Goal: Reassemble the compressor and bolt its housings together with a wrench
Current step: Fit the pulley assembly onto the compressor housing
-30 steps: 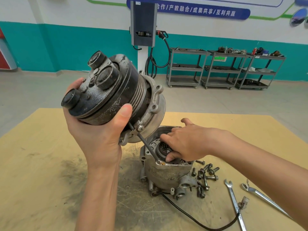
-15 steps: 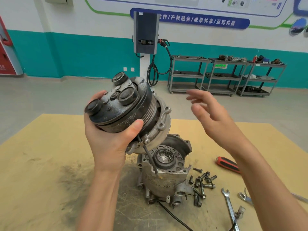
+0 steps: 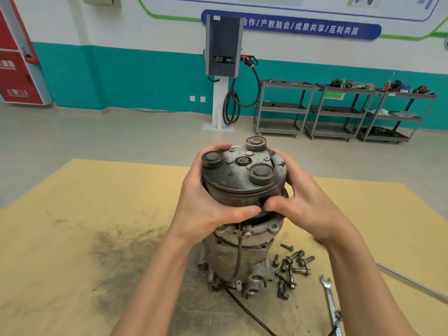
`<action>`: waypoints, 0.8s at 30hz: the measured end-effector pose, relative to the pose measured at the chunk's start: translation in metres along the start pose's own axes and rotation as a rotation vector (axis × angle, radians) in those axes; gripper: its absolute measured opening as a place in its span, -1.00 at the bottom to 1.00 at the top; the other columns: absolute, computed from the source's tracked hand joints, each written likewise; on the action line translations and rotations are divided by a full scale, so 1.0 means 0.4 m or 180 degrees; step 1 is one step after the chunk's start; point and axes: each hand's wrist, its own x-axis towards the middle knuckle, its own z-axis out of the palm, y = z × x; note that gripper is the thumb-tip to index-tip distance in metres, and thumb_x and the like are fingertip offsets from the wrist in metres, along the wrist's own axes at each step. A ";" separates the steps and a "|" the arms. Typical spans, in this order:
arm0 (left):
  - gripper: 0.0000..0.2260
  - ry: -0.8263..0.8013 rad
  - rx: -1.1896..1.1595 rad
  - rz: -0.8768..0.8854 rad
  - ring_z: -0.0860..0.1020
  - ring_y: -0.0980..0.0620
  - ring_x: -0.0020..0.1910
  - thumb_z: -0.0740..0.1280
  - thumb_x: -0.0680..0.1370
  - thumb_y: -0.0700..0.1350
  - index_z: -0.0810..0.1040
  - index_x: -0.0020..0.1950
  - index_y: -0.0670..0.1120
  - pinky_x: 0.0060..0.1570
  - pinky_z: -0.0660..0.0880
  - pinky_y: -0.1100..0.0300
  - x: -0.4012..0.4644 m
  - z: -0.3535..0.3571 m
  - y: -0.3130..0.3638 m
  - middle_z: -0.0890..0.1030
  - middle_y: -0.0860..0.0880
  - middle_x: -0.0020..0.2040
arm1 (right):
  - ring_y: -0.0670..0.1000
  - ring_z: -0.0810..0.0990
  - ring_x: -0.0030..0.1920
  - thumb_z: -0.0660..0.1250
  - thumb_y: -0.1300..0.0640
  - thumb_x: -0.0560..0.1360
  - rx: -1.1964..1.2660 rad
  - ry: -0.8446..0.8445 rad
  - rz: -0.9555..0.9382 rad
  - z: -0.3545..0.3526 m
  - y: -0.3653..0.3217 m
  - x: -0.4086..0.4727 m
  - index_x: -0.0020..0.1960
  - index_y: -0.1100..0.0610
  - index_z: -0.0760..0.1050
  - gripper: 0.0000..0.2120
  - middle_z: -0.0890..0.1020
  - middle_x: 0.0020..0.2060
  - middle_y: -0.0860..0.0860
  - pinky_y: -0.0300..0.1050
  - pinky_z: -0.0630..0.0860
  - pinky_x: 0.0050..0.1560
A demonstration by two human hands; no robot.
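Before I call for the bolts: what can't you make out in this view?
- Head view: mating joint between front housing and rear housing, hidden behind left hand and right hand.
- Wrench: cut off by bottom edge.
- Bolts: piled, count unclear.

Two bare forearms enter from the bottom edge, no sleeves in view up to the frame edge. Left hand (image 3: 206,202) bare: no glove, ring, watch or strap seen. Right hand (image 3: 305,204) likewise bare, wrist unadorned. Thumbnails short and unpainted, the two thumb tips meeting at the near side of the grip. Fingertips on the far side partly hidden. No markings or tattoos visible on either arm.
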 end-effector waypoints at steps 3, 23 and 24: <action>-0.18 -0.0180 0.0183 -0.0134 0.56 -0.05 0.25 0.63 0.13 -0.07 0.42 0.35 -0.06 0.17 0.51 0.17 0.011 -0.008 -0.016 0.58 -0.01 0.23 | -0.07 0.51 0.31 0.40 -0.48 0.20 0.0198 0.0286 0.0047 0.021 0.028 -0.015 0.42 0.04 0.30 -0.03 0.59 0.25 -0.12 0.02 0.41 0.35; -0.22 -0.0278 0.0492 -0.0339 0.58 -0.03 0.20 0.62 0.11 -0.03 0.45 0.29 -0.04 0.15 0.50 0.17 0.011 -0.022 -0.067 0.61 0.03 0.17 | -0.15 0.52 0.28 0.40 -0.41 0.27 0.0640 0.0563 0.0042 0.065 0.097 -0.021 0.40 0.05 0.31 -0.13 0.58 0.23 -0.24 -0.32 0.41 0.22; -0.23 -0.0290 0.0499 -0.0366 0.58 -0.04 0.20 0.61 0.11 -0.03 0.45 0.29 -0.04 0.16 0.50 0.15 0.009 -0.022 -0.070 0.61 0.03 0.17 | -0.15 0.52 0.28 0.41 -0.42 0.26 0.0653 0.0555 0.0081 0.065 0.099 -0.023 0.40 0.05 0.31 -0.12 0.58 0.23 -0.25 -0.32 0.40 0.22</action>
